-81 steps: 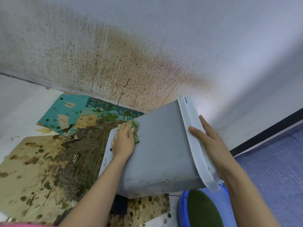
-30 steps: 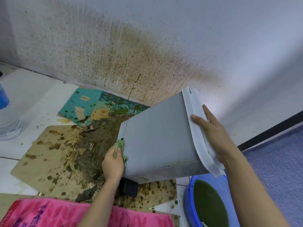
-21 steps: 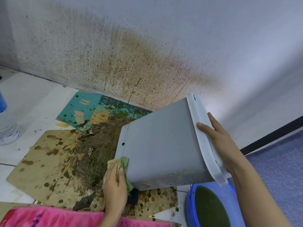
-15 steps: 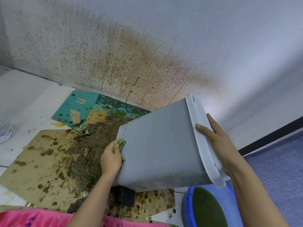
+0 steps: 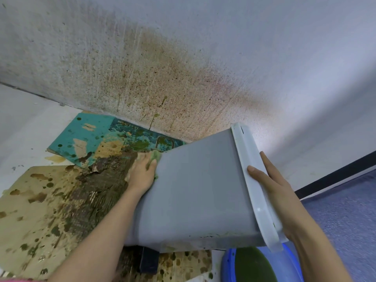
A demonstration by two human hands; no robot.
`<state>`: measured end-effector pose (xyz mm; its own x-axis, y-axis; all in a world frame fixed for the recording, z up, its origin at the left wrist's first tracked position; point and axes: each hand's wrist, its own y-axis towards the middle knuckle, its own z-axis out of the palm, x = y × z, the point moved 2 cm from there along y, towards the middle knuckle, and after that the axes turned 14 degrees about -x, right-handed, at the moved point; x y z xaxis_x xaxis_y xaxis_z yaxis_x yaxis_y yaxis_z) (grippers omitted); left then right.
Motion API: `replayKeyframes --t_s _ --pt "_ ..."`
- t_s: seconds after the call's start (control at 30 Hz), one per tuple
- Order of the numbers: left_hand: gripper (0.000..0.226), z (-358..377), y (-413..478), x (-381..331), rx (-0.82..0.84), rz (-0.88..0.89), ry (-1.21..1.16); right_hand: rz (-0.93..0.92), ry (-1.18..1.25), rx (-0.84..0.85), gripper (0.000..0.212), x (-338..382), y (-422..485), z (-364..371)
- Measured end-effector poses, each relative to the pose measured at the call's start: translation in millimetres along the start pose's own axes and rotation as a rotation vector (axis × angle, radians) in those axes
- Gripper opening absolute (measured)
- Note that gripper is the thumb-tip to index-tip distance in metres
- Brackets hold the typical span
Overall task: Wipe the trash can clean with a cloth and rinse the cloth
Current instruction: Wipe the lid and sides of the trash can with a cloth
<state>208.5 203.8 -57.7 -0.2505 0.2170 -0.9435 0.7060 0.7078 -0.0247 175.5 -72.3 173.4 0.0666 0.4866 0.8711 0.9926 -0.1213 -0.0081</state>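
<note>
1. My left hand [image 5: 142,169] has run up the base end of the tapered grey plastic trash can [image 5: 199,192]. A moment ago it was halfway down that edge; now it's at the far top corner.
2. That hand is clenched on the crumpled green cloth [image 5: 155,157], pushing it against the corner where base meets side. Most of the cloth is hidden behind the can's edge.
3. My right hand [image 5: 270,192] hasn't shifted: thumb on the outer face of the pale rim, fingers behind it, pinching the rim to keep the can tipped.
4. The can is off the floor on its side, mouth to my right. Its base is over the stained brown cardboard sheet [image 5: 36,200] and its rim is above the round blue plastic basin [image 5: 227,267] of murky green water.
5. I reckon that's the base edge covered top to bottom, so this stroke is about finished.
6. The broad side facing me looks matt and mostly clean.
7. There's still work along the lower edge: dark specks and a greenish smear near the rim end. The face underneath looks grubby too.
8. Rinsing hasn't started; the cloth is well away from the basin.
</note>
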Motion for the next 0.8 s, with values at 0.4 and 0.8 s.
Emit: replayKeyframes --t_s 0.4,0.8 --pt "0.037 -24 -106 1 -0.152 -0.033 -0.096 -0.015 -0.008 -0.014 0.061 10 -5 11" --pt "0.050 29 -7 -52 0.026 0.014 -0.101 -0.082 -0.098 -0.010 0.066 15 -3 25"
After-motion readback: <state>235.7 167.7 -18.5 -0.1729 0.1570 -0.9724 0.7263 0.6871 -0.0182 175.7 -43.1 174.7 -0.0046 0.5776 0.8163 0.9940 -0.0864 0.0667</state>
